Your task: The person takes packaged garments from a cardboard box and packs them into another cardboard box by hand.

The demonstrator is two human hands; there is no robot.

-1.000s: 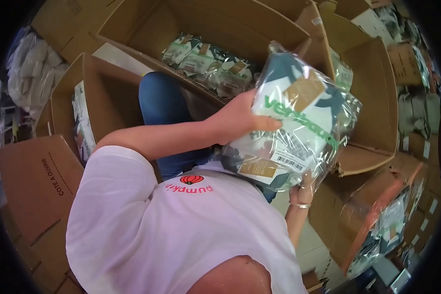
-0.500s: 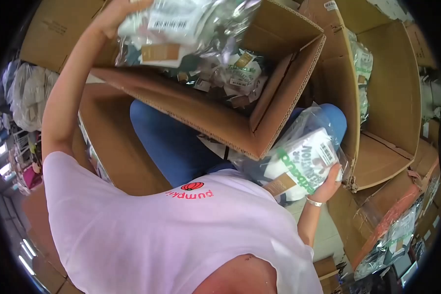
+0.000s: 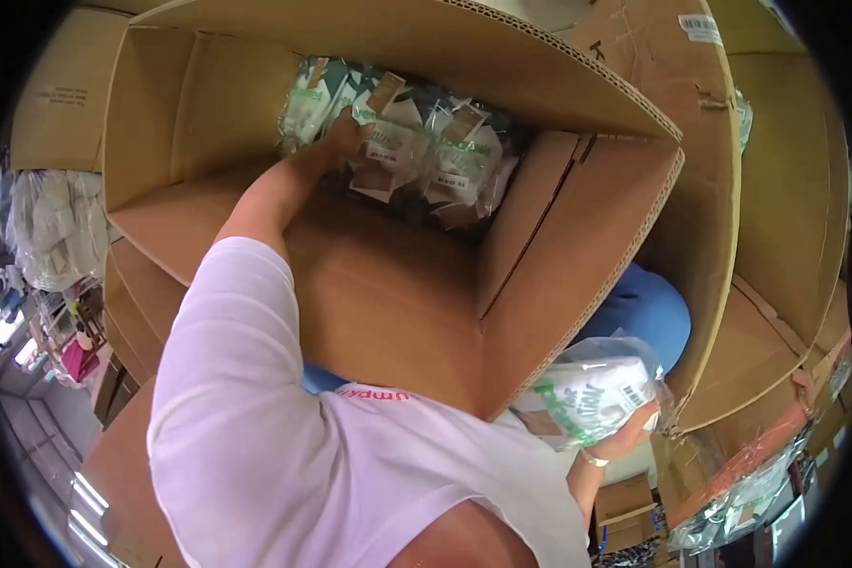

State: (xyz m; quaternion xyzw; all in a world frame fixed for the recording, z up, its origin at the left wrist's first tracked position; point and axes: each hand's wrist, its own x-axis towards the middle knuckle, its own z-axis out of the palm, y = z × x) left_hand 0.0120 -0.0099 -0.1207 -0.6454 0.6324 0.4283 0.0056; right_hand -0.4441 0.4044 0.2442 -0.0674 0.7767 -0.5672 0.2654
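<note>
My left hand (image 3: 344, 140) reaches deep into a large open cardboard box (image 3: 393, 275). Its fingers are closed at the edge of a clear plastic packet (image 3: 388, 151) with green lettering and a brown label; part of the grip is hidden. Beside it on the box floor lie another packet (image 3: 459, 170) with a barcode label and, to the left, a packet (image 3: 305, 106) seen partly behind my fingers. Outside the box, at lower right, my right hand (image 3: 634, 431) grips a clear plastic packet (image 3: 587, 398) holding folded white goods with green print and a barcode.
Another tall open carton (image 3: 786, 189) stands at the right, with a packet (image 3: 745, 121) showing at its inner edge. Plastic-wrapped goods (image 3: 52, 227) are stacked at the left. My knee (image 3: 648, 312) is between the two boxes. A wrapped bundle (image 3: 743, 511) lies at lower right.
My left hand has come down from above the box into it, and the packet it carried is now among those on the floor. My right hand still holds its packet, slightly lower in view.
</note>
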